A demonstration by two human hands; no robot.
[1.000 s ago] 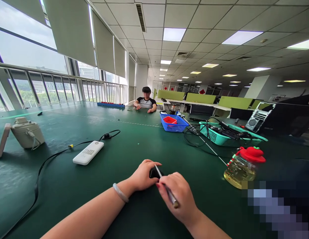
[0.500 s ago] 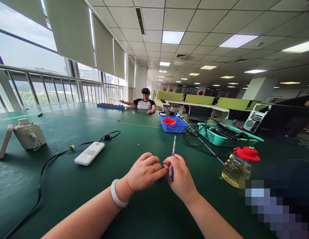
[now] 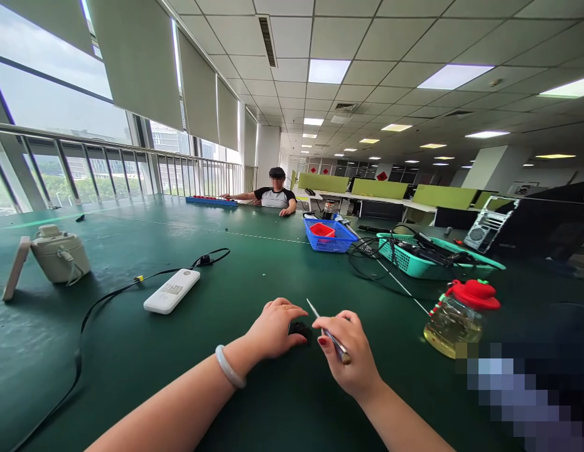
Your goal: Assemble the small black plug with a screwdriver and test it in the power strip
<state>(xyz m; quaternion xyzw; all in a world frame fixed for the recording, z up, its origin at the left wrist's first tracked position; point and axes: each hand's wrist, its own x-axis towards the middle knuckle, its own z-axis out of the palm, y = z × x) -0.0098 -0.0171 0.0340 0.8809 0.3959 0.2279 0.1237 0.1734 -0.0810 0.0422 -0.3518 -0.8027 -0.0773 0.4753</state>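
Observation:
My left hand point(image 3: 276, 328), with a pale bangle point(image 3: 229, 367) on its wrist, curls over a small black rounded object point(image 3: 299, 329) on the green table. Fingers and thumb hold it from the left; much of it is hidden under the hand, so its kind does not show. Just to the right, my right hand point(image 3: 351, 351) is closed around the handle of a screwdriver point(image 3: 340, 348). Its thin shaft slants up and left, the tip free in the air above the black object.
A white power bank point(image 3: 172, 291) and a black cable point(image 3: 108, 293) lie left. A blue basket point(image 3: 330, 242), a teal basket point(image 3: 412, 263) of cables and a red-lidded bottle point(image 3: 454, 329) stand right. A beige container point(image 3: 63, 254) is far left. A person point(image 3: 275, 196) sits across the table.
My right hand has turned the screwdriver from upright to slanting left and drawn slightly away from my left hand. The black object now shows beneath my left fingers.

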